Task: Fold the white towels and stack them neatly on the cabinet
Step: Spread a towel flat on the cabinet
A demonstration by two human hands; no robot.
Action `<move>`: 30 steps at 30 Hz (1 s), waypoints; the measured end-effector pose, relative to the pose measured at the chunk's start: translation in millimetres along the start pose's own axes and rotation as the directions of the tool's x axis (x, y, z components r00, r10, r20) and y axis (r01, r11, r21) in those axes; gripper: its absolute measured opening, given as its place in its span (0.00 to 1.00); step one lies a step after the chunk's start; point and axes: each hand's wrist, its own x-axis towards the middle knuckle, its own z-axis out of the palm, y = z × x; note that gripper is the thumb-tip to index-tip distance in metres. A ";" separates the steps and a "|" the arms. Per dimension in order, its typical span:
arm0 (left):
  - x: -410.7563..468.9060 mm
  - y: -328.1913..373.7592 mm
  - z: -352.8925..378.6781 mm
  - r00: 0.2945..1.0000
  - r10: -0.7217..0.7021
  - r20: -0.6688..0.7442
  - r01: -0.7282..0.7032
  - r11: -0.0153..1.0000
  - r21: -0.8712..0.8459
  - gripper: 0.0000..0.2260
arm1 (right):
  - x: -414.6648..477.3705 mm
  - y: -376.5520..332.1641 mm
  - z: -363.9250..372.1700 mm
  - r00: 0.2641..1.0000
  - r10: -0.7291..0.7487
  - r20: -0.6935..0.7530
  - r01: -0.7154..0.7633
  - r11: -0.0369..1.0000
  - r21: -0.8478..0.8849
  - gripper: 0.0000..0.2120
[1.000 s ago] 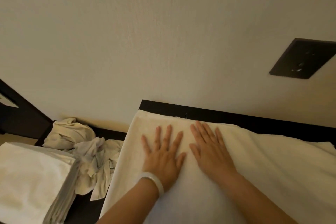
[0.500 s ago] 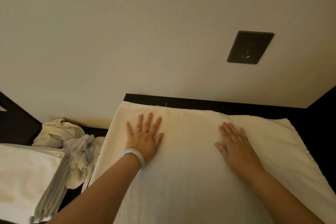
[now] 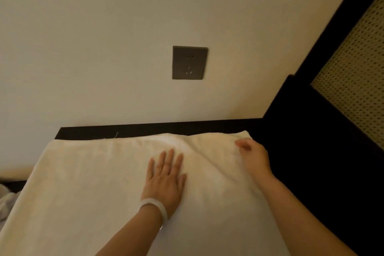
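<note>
Right grip [image 3: 252, 157] pinching corner of one white towel [image 3: 93, 183], left grip [image 3: 166, 181] flat

No words, numbers or brand marks can be read anywhere; the dark wall socket [image 3: 189, 62] above the towel [image 3: 93, 183] shows only its pin holes

Left wrist: one smooth, pale, milky-translucent round bangle [image 3: 159, 204], worn just behind the left hand [image 3: 165, 181].
Right hand [image 3: 252, 156]: bare, wrist likewise.
Forearms: both bare down to the frame's lower edge.
Nails: short and plain.
</note>
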 end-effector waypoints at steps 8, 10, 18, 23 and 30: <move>0.2 1.0 1.9 0.999 -0.018 -0.045 0.017 1.000 -0.027 0.26 | 69.7 -5.4 -29.7 0.906 0.384 0.181 -0.352 0.917 -0.187 0.26; 1.0 0.4 1.9 0.999 -0.020 -0.050 0.018 0.999 -0.036 0.26 | 75.6 -7.2 -29.2 0.902 0.363 0.235 -0.353 0.932 -0.084 0.24; 1.3 1.2 3.0 0.999 -0.025 -0.041 0.024 0.999 -0.023 0.26 | 82.0 -3.8 -33.6 0.807 0.367 0.463 -0.528 0.801 0.284 0.19; -1.6 -2.7 1.5 0.993 -0.054 -0.108 0.035 0.985 -0.172 0.29 | 46.6 -22.9 -33.3 0.903 0.195 0.382 -0.328 0.888 0.323 0.21; -9.8 -6.2 -11.1 0.970 -0.107 -0.219 -0.023 0.854 -0.519 0.28 | -31.6 -25.0 -31.5 0.728 -0.025 0.685 0.261 0.934 -0.243 0.10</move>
